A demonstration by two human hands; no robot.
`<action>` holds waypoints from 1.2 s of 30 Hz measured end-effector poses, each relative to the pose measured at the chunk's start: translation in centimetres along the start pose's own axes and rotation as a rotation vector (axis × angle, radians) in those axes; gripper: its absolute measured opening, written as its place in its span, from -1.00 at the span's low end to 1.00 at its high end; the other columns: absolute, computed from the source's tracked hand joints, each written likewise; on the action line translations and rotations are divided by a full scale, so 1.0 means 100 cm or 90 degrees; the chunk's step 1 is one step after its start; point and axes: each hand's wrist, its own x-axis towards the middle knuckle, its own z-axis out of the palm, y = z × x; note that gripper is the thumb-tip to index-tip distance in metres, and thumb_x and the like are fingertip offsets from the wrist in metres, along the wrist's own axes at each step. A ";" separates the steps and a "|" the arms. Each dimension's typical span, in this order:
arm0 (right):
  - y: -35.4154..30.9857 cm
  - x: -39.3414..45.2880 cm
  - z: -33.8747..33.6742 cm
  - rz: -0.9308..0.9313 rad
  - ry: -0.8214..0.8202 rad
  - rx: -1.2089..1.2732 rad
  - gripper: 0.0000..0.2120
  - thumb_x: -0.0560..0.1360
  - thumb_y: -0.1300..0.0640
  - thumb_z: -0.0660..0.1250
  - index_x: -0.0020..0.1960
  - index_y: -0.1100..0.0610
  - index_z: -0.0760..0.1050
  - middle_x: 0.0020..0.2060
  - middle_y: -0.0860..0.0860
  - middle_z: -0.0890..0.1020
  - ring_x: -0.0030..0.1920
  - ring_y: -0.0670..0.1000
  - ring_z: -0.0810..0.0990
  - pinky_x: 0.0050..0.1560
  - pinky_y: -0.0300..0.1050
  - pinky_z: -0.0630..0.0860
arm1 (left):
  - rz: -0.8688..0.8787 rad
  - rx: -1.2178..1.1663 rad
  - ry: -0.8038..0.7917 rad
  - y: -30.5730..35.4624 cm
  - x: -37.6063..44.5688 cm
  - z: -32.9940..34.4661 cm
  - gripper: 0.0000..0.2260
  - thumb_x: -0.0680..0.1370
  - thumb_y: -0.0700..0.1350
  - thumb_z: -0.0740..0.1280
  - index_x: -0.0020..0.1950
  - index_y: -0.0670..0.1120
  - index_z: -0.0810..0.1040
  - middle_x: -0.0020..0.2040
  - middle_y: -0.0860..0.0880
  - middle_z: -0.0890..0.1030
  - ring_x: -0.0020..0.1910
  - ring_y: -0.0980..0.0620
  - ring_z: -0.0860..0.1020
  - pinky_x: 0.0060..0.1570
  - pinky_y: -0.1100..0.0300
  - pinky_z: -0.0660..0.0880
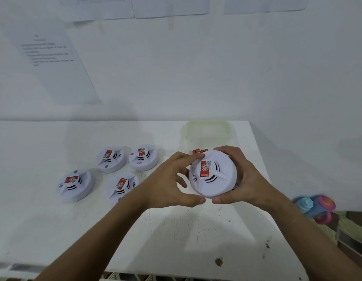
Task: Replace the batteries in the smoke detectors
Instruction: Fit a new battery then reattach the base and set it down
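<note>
A person holds one white smoke detector (pixel 213 173) above the tabletop (pixel 176 230), face up toward the head camera, between both hands. The right hand (pixel 245 177) wraps the detector's right rim, fingers over the far edge and thumb under the near edge; the left hand (pixel 172 183) meets the left rim with fingertips on the upper edge and thumb at the lower edge, its palm standing off the body. Opposed grips on one disc suit a twist, so the likely step is turning the cover against its base, to open or to close it; which cannot be told, as the underside is hidden. Four further detectors (pixel 123 185) lie face up in a loose cluster to the left, well apart from the held unit, probably sorted as a batch either finished or waiting. Red-tipped batteries (pixel 198 151) show just beyond the left fingertips, near a translucent container (pixel 206 130) at the tabletop's far edge, within easy reach for the swap. Printed sheets (pixel 54 57) hang on the wall behind. Coloured plastic objects (pixel 316 205) sit beyond the tabletop's right edge.
</note>
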 end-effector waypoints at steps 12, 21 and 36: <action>-0.008 0.045 0.056 0.002 -0.026 -0.089 -0.10 0.08 -0.04 0.67 0.36 -0.10 0.39 0.24 -0.17 0.56 0.24 -0.01 0.52 0.11 -0.13 0.55 | 0.006 0.026 0.108 -0.032 -0.030 -0.051 -0.24 0.17 0.11 0.63 0.32 0.20 0.40 0.15 0.20 0.45 0.05 0.06 0.51 -0.24 0.39 0.49; -0.029 0.111 0.152 -0.019 -0.034 -0.121 -0.11 0.10 0.02 0.69 0.35 -0.16 0.40 0.24 -0.22 0.54 0.19 -0.05 0.50 0.03 -0.21 0.47 | -0.012 0.053 0.087 -0.082 -0.069 -0.154 -0.26 0.16 0.01 0.67 0.28 0.16 0.47 0.04 0.29 0.43 -0.01 0.20 0.49 -0.24 0.45 0.43; -0.042 0.190 0.279 0.001 -0.015 -0.143 -0.07 0.08 0.04 0.72 0.35 -0.20 0.38 0.23 -0.32 0.52 0.25 -0.17 0.48 0.12 -0.41 0.44 | -0.002 0.103 0.081 -0.168 -0.116 -0.271 -0.20 0.14 0.05 0.67 0.33 0.11 0.46 0.09 0.19 0.42 -0.05 0.17 0.53 -0.22 0.44 0.42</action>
